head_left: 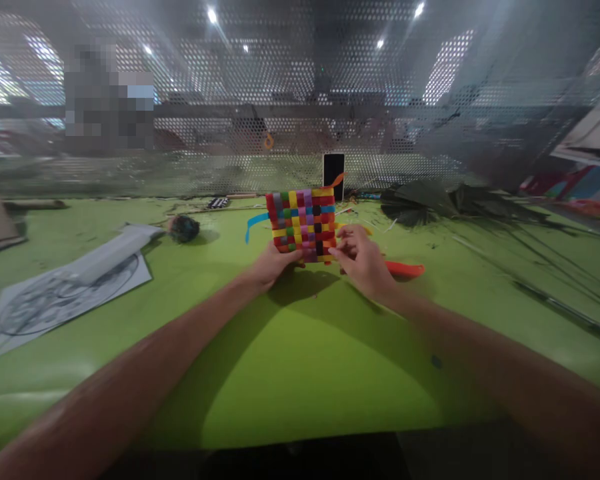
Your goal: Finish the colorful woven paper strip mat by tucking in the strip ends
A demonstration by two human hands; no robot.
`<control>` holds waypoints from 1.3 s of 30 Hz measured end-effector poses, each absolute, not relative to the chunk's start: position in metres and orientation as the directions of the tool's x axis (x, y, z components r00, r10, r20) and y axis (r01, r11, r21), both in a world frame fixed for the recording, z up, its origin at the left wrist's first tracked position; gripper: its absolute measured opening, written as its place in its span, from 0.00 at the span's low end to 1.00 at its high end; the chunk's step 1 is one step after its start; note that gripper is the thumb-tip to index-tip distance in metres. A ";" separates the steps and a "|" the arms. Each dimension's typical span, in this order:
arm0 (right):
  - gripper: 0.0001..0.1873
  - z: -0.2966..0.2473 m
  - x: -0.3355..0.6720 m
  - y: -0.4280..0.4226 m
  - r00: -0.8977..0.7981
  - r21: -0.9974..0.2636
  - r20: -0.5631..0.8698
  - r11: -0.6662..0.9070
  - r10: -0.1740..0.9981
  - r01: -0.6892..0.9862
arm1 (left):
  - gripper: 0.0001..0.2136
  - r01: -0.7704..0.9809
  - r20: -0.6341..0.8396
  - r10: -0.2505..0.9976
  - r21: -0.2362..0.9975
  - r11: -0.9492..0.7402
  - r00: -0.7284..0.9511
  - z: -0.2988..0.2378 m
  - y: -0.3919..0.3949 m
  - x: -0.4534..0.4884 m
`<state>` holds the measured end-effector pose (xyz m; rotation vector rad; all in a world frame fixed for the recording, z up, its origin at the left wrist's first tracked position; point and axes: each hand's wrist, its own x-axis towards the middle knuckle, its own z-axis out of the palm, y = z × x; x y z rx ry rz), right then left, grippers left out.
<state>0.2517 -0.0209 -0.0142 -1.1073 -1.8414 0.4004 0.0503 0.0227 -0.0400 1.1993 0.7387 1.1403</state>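
Observation:
A small woven piece (303,223) of many-coloured flat strips stands tilted up above the table, held between my hands. My left hand (275,265) grips its lower left edge, thumb in front and fingers behind. At its lower right edge, my right hand (363,257) has thumb and fingers pinched together, close to an orange strip. Loose ends stick out: a blue strip (253,223) at left, an orange end (339,179) at the top right corner, and a yellow one partly behind my right hand. An orange-red plastic object (405,269) lies just beyond my right wrist; its kind is unclear.
A dark phone (333,168) stands upright behind the weave. A yarn-like ball (184,228) and printed paper (80,283) lie left on the green table (300,380). Dark leaves (420,200) with long stems lie right. A perforated screen (290,87) rises behind.

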 end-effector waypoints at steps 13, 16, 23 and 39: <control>0.15 -0.007 0.258 -0.011 -0.247 -0.923 0.155 0.230 0.956 0.310 | 0.20 -0.382 0.011 0.932 0.914 0.138 0.363 -0.036 0.027 0.044; 0.13 -0.008 0.258 -0.011 -0.209 -0.865 0.171 0.249 0.963 0.435 | 0.21 -0.409 0.055 0.920 0.905 0.118 0.389 -0.037 0.027 0.046; 0.18 -0.014 0.258 -0.011 -0.168 -0.729 0.305 0.344 0.937 0.593 | 0.19 -0.383 0.020 0.924 0.913 0.139 0.383 -0.034 0.025 0.047; 0.18 -0.016 0.257 -0.012 -0.211 -0.718 0.352 0.407 0.912 0.564 | 0.19 -0.358 0.063 0.912 0.929 0.096 0.406 -0.043 0.031 0.046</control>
